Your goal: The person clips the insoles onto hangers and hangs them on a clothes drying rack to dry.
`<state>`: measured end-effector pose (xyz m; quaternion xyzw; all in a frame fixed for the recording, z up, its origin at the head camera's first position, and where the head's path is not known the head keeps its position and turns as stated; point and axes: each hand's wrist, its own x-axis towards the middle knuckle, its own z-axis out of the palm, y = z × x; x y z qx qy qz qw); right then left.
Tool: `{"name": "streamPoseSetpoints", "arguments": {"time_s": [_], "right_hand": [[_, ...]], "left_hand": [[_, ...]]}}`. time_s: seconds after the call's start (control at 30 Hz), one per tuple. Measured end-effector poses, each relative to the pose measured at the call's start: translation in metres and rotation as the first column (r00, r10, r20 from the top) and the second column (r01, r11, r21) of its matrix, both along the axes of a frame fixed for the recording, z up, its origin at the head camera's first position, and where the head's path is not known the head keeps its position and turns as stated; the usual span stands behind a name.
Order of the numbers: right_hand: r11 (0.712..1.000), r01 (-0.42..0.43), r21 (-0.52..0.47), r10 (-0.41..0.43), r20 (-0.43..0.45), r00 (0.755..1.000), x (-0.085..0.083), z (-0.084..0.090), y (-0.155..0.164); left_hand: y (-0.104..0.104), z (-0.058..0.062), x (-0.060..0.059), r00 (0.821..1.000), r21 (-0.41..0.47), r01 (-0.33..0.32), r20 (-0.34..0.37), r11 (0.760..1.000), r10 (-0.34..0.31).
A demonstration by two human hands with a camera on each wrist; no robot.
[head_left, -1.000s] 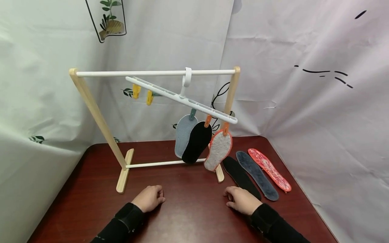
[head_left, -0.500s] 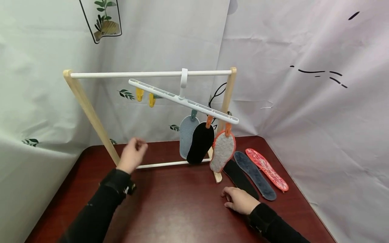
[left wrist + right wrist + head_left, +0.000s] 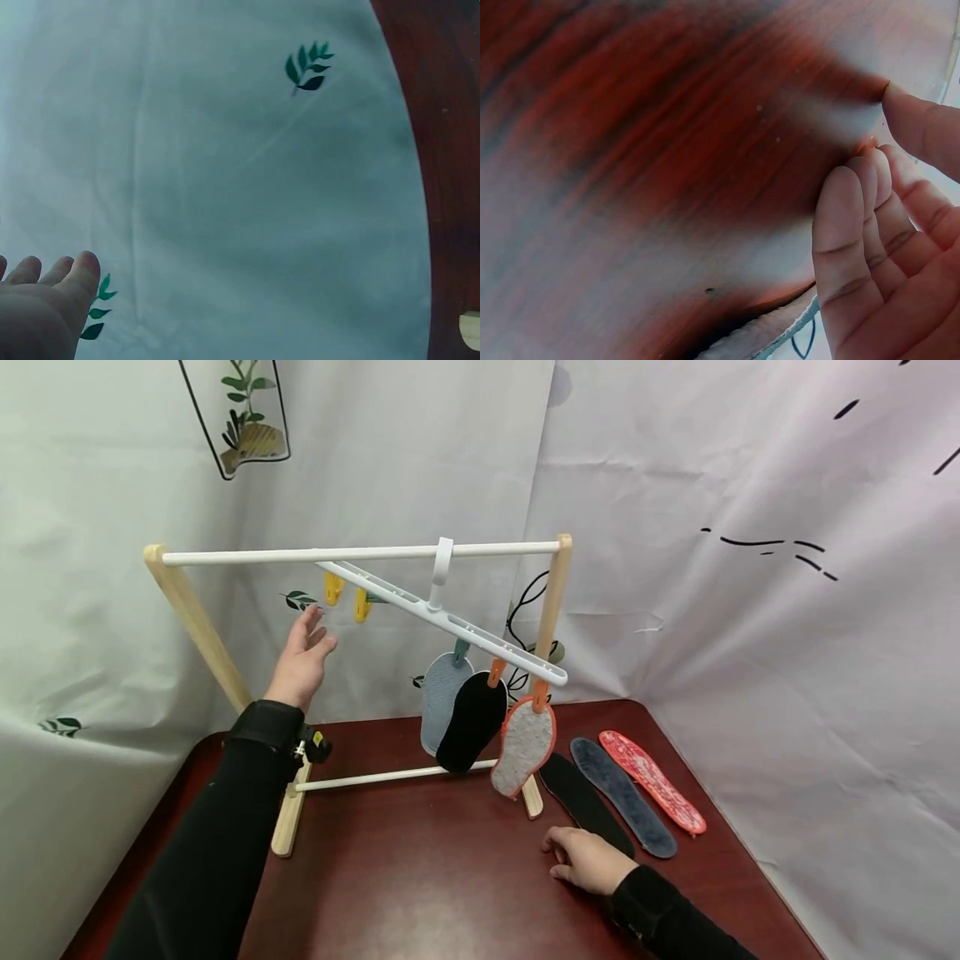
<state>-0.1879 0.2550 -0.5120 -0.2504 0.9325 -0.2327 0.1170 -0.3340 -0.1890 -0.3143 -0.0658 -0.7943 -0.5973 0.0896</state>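
A white clip hanger (image 3: 442, 614) hangs tilted from the white top bar of a wooden rack (image 3: 180, 589). Two yellow clips (image 3: 347, 593) on its raised left end are empty. A grey insole (image 3: 437, 689), a black insole (image 3: 468, 722) and an orange-edged felt insole (image 3: 523, 747) hang from its low right end. My left hand (image 3: 302, 653) is raised with straight fingers just left of the yellow clips, holding nothing; in the left wrist view its fingers (image 3: 45, 292) show against the curtain. My right hand (image 3: 583, 858) rests on the table (image 3: 420, 877), fingers loosely curled, empty.
Three insoles lie flat on the table at the right: a black one (image 3: 585, 802), a dark grey one (image 3: 622, 795) and a red patterned one (image 3: 651, 770). White curtains (image 3: 750, 568) close in behind and at both sides. The rack's foot (image 3: 288, 810) stands at the left.
My left hand rose from the table up toward the yellow clips at the hanger's left end. The right hand stayed on the table. The hanger swung slightly.
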Motion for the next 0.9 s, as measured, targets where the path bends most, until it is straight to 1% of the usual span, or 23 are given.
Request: {"name": "streamPoseSetpoints", "arguments": {"time_s": [0.13, 0.3, 0.4, 0.47, 0.53, 0.7, 0.83, 0.9], "right_hand": [[1.000, 0.001, -0.001, -0.001, 0.008, 1.000, 0.001, 0.002, 0.000], [1.000, -0.006, -0.016, 0.006, 0.011, 1.000, 0.002, 0.003, 0.000], [1.000, -0.012, -0.017, 0.012, 0.004, 1.000, 0.001, 0.002, 0.000], [1.000, -0.014, -0.017, 0.014, 0.000, 1.000, 0.001, 0.001, 0.000], [1.000, -0.017, -0.015, 0.017, -0.005, 1.000, 0.001, 0.000, -0.001], [1.000, -0.024, -0.014, 0.023, -0.023, 0.999, 0.001, -0.001, 0.000], [0.999, -0.033, -0.020, 0.033, -0.036, 0.999, 0.003, -0.001, 0.001], [1.000, -0.025, -0.015, 0.025, -0.031, 0.999, 0.004, -0.001, 0.001]], "left_hand": [[0.005, 0.009, -0.008, 1.000, 0.026, 0.007, -0.007, 1.000, -0.007], [0.013, 0.019, -0.015, 0.999, 0.008, 0.033, -0.007, 0.999, -0.033], [0.017, 0.022, -0.018, 0.999, 0.008, 0.049, 0.003, 0.999, -0.049], [0.019, 0.023, -0.018, 0.999, 0.009, 0.047, 0.005, 0.999, -0.047], [0.019, 0.023, -0.018, 0.999, 0.013, 0.040, -0.003, 0.999, -0.040], [0.015, 0.022, -0.015, 0.999, 0.014, 0.003, -0.051, 1.000, -0.003], [0.012, 0.018, -0.013, 0.996, 0.019, -0.040, -0.085, 0.999, 0.042], [0.011, 0.017, -0.011, 0.993, 0.021, -0.066, -0.101, 0.998, 0.068]]}}
